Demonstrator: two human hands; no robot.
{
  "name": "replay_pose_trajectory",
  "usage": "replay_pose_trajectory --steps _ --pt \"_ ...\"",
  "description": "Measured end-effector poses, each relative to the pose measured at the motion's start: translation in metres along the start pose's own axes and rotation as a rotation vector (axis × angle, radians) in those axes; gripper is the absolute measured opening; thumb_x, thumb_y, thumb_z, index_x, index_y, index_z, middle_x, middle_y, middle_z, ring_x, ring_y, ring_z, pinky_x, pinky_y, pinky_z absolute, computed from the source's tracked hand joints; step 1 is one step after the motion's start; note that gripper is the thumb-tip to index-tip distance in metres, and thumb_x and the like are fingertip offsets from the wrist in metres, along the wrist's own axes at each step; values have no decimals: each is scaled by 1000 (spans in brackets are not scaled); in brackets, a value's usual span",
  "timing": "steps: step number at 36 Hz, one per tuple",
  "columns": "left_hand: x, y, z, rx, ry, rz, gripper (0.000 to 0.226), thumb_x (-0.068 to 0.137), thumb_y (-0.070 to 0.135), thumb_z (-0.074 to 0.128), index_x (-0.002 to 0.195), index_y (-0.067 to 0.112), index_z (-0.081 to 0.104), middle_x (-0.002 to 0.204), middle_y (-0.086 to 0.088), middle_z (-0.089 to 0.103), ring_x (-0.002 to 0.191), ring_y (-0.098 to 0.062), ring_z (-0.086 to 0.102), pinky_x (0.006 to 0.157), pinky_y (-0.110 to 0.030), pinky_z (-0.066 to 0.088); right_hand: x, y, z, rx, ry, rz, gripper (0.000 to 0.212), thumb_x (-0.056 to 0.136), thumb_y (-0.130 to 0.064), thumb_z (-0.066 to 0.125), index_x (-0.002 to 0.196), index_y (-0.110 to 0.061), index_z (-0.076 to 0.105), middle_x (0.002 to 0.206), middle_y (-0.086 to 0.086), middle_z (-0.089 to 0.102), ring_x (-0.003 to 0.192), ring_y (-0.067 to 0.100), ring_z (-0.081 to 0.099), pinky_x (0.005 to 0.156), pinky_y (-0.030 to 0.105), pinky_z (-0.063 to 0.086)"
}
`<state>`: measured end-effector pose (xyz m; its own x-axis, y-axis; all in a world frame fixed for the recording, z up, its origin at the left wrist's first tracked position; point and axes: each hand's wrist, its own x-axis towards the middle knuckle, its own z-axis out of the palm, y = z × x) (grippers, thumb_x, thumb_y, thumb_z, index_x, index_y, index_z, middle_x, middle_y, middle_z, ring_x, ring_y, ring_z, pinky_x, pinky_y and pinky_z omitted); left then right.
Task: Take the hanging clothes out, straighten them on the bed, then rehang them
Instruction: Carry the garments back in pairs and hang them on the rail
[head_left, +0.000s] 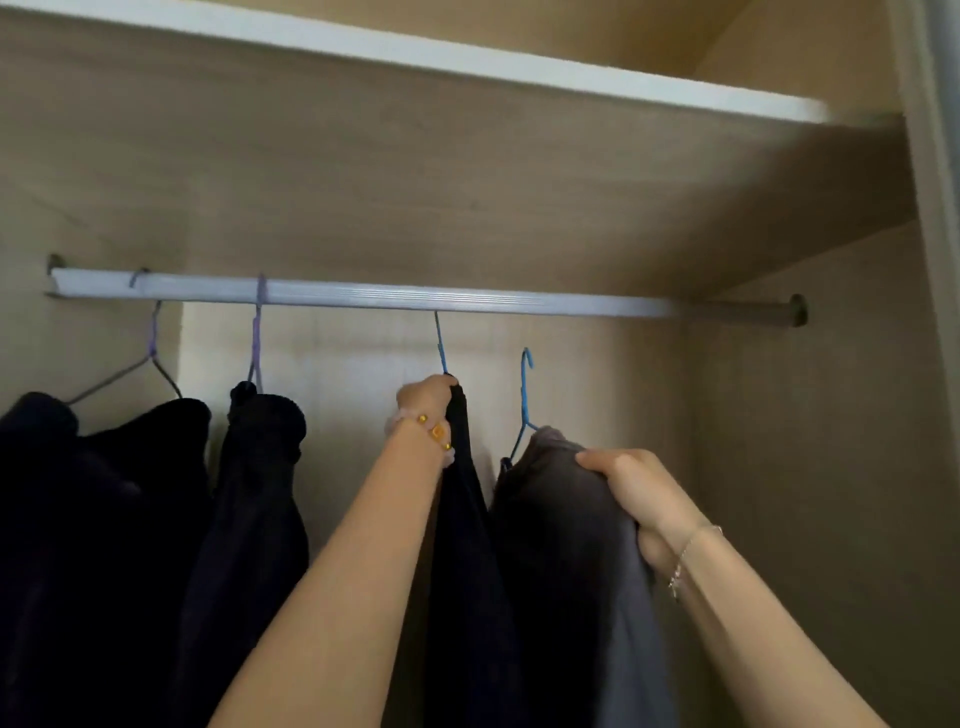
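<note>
While I am looking through the head camera into the wardrobe, my left hand (426, 402) is curling tightly round the top of a navy garment (467, 545), right where its blue hanger (440, 347) is coming out of the cloth, and that hanger's hook is sitting on the rod (363, 296). My right hand (631, 491) is bunching the shoulder of a grey garment (566, 545) in closed fingers, and its loose hanger (523, 395) is riding just below the rod, hooked on nothing. Both pieces are looking soft and limp to me, and light enough for one hand each. I am judging, though, that the cloth could slide off such thin wire if it tips. So I am favouring a hold at the hanger neck with cloth pinched against it, as the left is doing. Further left, a bulky dark garment (78, 519) and a narrower dark garment (254, 493) are hanging from purple hangers (256, 332), the narrower one near my left forearm, where it may be snagging anything I pull out. A white shelf (467, 62) is running overhead, leaving room above the rod for lifting a hook.
</note>
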<state>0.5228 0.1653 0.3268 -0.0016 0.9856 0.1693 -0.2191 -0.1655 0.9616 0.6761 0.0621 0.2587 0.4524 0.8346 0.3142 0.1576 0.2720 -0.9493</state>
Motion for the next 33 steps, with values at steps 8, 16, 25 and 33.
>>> replay_pose_trajectory --steps 8,16,25,33 --pt "16 38 2 -45 78 137 28 81 21 70 99 1 67 105 -16 64 87 -24 56 89 -42 49 35 -47 -6 29 -64 -30 17 87 -10 57 100 -1 63 88 18 66 75 28 62 73 34 52" --pt "-11 25 -6 -45 80 253 9 90 2 61 98 -2 61 82 -12 59 70 -24 57 62 -30 50 41 -89 15 22 -185 -64 19 91 -8 51 72 -5 54 71 11 57 62 22 54 62 30 46" --pt "-36 8 -29 -100 122 287 17 91 0 60 75 3 57 69 -8 54 60 -18 51 51 -25 45 14 -78 34 112 -227 -255 11 85 -9 58 85 -1 65 75 14 63 66 23 60 57 24 47" --pt "-43 -2 -55 -31 115 323 26 92 0 58 69 11 60 68 -8 59 59 -18 55 38 -13 46 3 -9 55 66 -282 -329 24 88 -8 46 81 14 54 72 17 52 68 23 47 66 31 33"
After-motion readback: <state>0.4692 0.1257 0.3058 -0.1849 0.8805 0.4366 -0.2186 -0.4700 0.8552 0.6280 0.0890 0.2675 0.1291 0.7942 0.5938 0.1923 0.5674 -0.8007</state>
